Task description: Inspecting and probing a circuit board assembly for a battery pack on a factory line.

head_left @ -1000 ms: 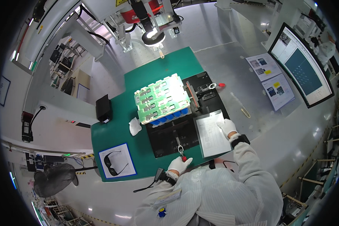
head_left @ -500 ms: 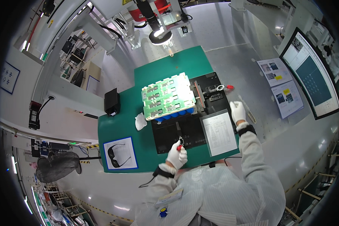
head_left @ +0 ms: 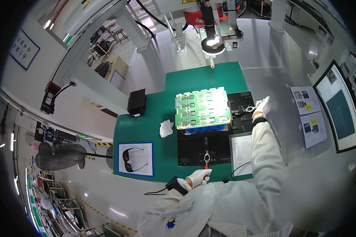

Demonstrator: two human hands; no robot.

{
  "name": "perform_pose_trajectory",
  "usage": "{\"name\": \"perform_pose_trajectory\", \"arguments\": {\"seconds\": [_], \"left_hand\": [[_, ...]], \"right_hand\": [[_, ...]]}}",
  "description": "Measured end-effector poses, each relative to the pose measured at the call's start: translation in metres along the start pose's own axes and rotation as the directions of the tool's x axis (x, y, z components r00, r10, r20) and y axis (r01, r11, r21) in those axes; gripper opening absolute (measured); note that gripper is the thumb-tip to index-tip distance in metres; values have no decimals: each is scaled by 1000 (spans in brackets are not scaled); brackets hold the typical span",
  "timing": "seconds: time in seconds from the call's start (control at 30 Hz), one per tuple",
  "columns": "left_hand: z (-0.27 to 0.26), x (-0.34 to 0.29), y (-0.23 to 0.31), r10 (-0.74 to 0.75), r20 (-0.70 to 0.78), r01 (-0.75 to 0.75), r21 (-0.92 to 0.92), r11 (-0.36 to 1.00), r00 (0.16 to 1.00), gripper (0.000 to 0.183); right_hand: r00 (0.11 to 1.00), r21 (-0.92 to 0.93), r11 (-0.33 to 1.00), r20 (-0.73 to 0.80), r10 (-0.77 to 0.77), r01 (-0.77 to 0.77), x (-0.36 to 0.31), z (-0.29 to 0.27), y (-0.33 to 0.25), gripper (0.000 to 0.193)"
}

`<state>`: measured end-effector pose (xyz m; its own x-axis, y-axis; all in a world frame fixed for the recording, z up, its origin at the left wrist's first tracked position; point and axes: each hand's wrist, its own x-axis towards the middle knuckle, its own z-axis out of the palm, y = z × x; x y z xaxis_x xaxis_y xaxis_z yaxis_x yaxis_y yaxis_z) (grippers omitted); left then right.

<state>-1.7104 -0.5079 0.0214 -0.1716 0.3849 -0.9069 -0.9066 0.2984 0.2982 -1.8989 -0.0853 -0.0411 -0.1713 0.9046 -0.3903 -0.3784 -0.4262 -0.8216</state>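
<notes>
Here, the left hand (head_left: 199, 178) has its grip around the red handle (head_left: 206, 167) of the lower-centre clamp (head_left: 207, 158); the right hand (head_left: 262, 106) wraps its grip round the right-of-centre clamp (head_left: 249, 109). The green-topped battery module (head_left: 201, 110) sits mid-frame, on a black fixture plate (head_left: 190, 148).

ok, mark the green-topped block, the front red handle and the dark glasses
Green-topped block (head_left: 202, 110): head view, middle of its top.
Front red handle (head_left: 206, 167): head view, its exposed far end.
Dark glasses (head_left: 126, 159): head view, middle of the front frame.
</notes>
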Motion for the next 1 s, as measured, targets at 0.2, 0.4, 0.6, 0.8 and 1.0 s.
{"name": "perform_pose_trajectory", "arguments": {"seconds": [0.2, 0.4, 0.6, 0.8, 1.0], "left_hand": [[-8, 9, -4, 135, 63, -146, 231, 962, 989, 34], [-2, 3, 15, 124, 87, -137, 158, 978, 988, 36], [10, 11, 53, -97, 163, 150, -360, 921, 982, 52], [-24, -31, 83, 155, 59, -160, 578, 800, 986, 48], [-116, -54, 167, 795, -284, -844, -194, 500, 536, 30]], "right_hand": [[921, -672, 647, 368, -130, 360, -23, -2, 12, 69], [967, -594, 779, 246, -59, 199, -20, 4, 2, 68], [875, -641, 617, 451, -178, 456, -36, -11, 7, 64], [861, -668, 587, 498, -103, 457, -43, -16, -4, 52], [547, -397, 389, 710, -443, 831, -109, -26, -17, 39]]}}
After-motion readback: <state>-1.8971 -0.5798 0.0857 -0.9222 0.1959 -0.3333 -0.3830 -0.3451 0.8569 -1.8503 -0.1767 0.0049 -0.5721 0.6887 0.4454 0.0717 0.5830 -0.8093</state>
